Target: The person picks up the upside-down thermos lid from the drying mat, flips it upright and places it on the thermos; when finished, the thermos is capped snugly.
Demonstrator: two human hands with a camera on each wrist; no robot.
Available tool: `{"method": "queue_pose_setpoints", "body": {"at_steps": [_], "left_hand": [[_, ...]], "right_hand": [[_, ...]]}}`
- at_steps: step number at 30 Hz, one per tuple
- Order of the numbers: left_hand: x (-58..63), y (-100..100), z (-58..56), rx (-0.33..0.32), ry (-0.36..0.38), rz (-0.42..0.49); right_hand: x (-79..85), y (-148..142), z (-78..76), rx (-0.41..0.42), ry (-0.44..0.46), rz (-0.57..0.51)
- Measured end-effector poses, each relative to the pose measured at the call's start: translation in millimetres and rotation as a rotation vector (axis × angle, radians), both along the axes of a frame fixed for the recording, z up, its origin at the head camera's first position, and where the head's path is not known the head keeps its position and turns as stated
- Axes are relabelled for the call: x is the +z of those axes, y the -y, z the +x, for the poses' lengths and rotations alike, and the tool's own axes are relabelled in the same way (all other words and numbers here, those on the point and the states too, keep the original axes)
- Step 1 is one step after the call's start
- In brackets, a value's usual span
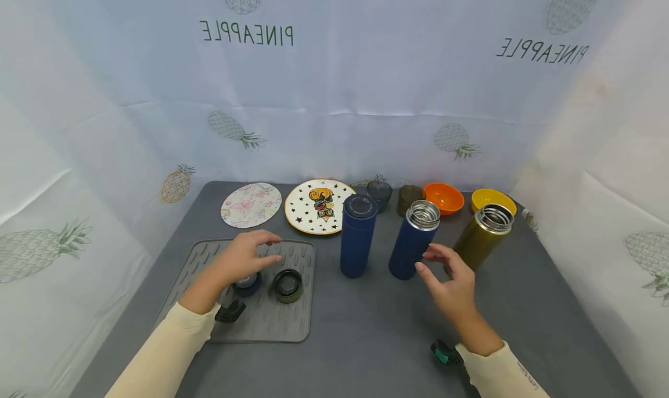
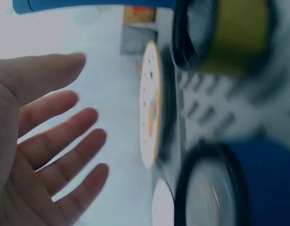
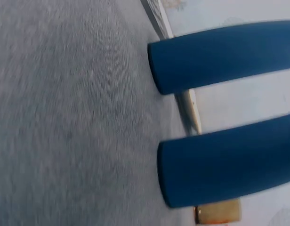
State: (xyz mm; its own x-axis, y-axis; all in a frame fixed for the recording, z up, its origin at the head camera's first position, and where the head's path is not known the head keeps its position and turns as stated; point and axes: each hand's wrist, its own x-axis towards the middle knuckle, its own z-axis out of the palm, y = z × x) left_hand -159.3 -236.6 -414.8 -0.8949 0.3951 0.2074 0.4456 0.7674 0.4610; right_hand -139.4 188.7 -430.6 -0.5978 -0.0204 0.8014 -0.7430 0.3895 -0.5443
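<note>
My left hand [image 1: 244,257] hovers over the grey drying mat [image 1: 292,328], fingers spread and holding nothing. Below it lie a blue lid [image 1: 248,284], partly hidden by the hand, and an olive-green lid [image 1: 288,286]. In the left wrist view both lids sit beyond the fingertips. My right hand [image 1: 453,279] is beside an uncapped blue bottle [image 1: 412,244], its fingers loosely bent near the bottle's right side; contact is hard to tell. A capped blue bottle [image 1: 358,238] stands to the left, an uncapped olive bottle [image 1: 479,238] to the right. The right wrist view shows both blue bottles but no hand.
At the back of the table lie a pink-patterned oval plate [image 1: 251,205] and a starred plate [image 1: 313,223]. Alongside stand a dark cup [image 1: 380,193], a brownish cup [image 1: 409,198], an orange bowl [image 1: 444,197] and a yellow bowl [image 1: 493,199]. Fabric walls surround the table.
</note>
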Motion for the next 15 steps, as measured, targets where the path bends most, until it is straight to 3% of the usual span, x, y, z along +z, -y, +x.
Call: {"method": "queue_pose_setpoints", "body": {"at_steps": [4,8,11,15], "left_hand": [[-4.1,14.4,8.3,0.006,0.070,-0.072],[-10.9,31.1,18.8,0.033,0.159,-0.079],[-19.3,41.2,25.3,0.068,0.188,-0.078],[-33.9,49.9,31.0,0.098,0.171,-0.081]], "right_hand": [[7.1,-5.8,9.1,-0.038,0.048,-0.056],[-2.1,-6.8,5.2,0.025,0.086,-0.107],[-5.6,-5.0,3.0,0.026,0.245,-0.108],[-2.7,-3.1,-4.5,0.010,0.502,-0.081]]}}
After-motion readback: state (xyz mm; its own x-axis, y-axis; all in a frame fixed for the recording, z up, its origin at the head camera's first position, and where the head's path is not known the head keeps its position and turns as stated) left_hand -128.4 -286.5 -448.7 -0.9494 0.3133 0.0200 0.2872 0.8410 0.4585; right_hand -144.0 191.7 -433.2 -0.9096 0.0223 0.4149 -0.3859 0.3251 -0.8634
